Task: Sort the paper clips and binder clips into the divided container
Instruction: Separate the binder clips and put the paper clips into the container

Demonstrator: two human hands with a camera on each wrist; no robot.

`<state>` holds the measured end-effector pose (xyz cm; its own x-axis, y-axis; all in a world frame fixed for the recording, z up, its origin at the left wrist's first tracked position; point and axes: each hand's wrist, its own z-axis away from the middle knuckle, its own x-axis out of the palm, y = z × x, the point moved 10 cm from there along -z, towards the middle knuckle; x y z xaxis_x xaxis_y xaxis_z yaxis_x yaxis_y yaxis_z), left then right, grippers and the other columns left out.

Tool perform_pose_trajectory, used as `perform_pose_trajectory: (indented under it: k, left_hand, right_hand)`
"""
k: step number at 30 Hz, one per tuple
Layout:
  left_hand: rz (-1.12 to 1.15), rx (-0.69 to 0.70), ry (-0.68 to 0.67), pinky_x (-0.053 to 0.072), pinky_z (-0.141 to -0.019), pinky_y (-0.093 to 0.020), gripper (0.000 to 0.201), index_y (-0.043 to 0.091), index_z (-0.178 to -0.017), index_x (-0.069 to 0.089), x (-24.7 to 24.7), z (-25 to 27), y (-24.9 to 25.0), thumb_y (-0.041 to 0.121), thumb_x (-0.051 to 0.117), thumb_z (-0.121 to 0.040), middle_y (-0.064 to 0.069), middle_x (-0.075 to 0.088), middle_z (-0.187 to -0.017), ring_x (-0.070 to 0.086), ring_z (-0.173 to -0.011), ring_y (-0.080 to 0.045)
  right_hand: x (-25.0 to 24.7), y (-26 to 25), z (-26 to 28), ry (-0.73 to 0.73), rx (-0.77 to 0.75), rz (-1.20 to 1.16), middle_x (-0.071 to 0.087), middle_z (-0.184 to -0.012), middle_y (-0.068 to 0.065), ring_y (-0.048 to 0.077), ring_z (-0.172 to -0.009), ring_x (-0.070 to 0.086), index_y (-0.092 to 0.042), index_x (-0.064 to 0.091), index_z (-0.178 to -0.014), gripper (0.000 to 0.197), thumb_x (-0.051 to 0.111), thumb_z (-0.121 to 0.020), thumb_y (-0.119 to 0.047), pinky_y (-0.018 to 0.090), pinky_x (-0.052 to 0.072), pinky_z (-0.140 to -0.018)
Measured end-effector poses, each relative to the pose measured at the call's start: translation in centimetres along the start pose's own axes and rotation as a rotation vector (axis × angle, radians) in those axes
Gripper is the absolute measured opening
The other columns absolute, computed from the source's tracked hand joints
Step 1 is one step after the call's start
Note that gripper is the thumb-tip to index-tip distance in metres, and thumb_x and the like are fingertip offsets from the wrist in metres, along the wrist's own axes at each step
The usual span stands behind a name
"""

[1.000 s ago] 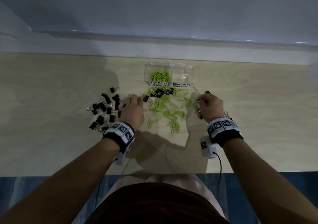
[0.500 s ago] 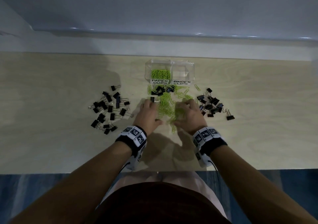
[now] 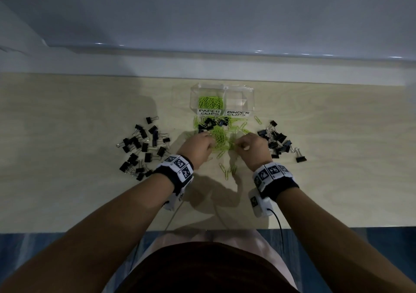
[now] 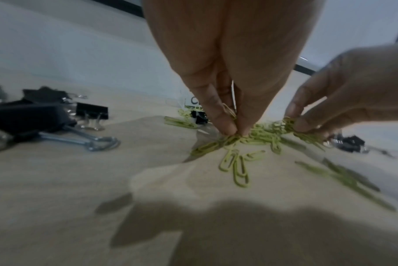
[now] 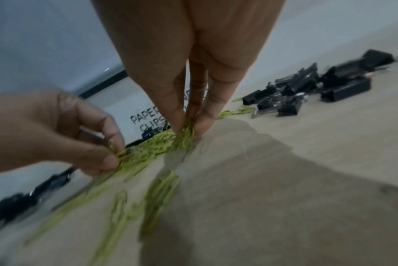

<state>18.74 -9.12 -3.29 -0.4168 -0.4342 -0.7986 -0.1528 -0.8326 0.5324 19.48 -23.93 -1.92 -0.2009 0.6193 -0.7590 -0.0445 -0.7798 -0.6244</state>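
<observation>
A clear divided container stands at the back of the table; its left cell, labelled PAPER CLIPS, holds green paper clips, and its right cell, labelled BINDER CLIPS, looks bare. A heap of green paper clips lies in front of it. My left hand pinches clips at the heap's left side. My right hand pinches a bunch at its right side. Black binder clips lie in a left pile, a right pile, and a few by the container.
The pale wooden table ends at a near edge above my lap. A white ledge and wall run behind the container. Loose paper clips lie between my wrists. A cable hangs from the right wrist camera.
Both hands moved in from the binder clip piles at the sides to the middle heap and now pinch green paper clips. The right binder clip pile is uncovered.
</observation>
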Motion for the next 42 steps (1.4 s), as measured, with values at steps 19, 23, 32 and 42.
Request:
perform_pose_trajectory:
  k: [19,23,32,42]
  left_hand:
    - [0.272,-0.191,0.342,0.052,-0.088,-0.033,0.022,0.009,-0.106,0.066,-11.6,-6.4,-1.3,0.014,0.064,-0.085,-0.008,0.068,-0.106,0.065,-0.092,-0.020]
    - [0.104,-0.084,0.358,0.051,-0.081,-0.029,0.013,0.012,-0.099,0.066,-9.5,-2.8,-1.2,0.014,0.058,-0.088,-0.003,0.063,-0.100,0.059,-0.084,-0.016]
    - [0.002,-0.080,0.147,0.044,-0.086,-0.034,0.023,0.004,-0.105,0.065,-2.7,-1.2,-3.0,0.012,0.062,-0.084,-0.011,0.056,-0.111,0.054,-0.102,-0.026]
    - [0.147,-0.058,0.264,0.045,-0.075,-0.023,0.019,0.008,-0.102,0.065,-4.3,1.7,-3.5,0.014,0.056,-0.087,0.001,0.055,-0.098,0.055,-0.082,-0.014]
  right_hand:
    - [-3.5,-8.4,-11.2,0.040,-0.028,-0.044,0.072,-0.098,0.003,0.013,-0.085,0.066,-0.013,0.069,-0.102,0.021,0.067,-0.081,-0.011,0.026,0.054,-0.083]
    - [-2.3,-8.0,-7.5,0.038,-0.252,0.091,0.069,-0.084,0.004,0.016,-0.074,0.064,-0.010,0.069,-0.087,0.015,0.055,-0.087,-0.008,0.031,0.057,-0.074]
    - [4.4,-6.1,-5.4,-0.097,-0.321,0.418,0.059,-0.114,0.013,0.036,-0.107,0.051,-0.003,0.067,-0.101,0.027,0.056,-0.078,0.006,0.043,0.054,-0.074]
    - [1.5,-5.2,-2.8,0.016,-0.299,0.168,0.067,-0.085,0.009,0.025,-0.077,0.060,-0.008,0.070,-0.091,0.017,0.057,-0.081,-0.005,0.031,0.052,-0.064]
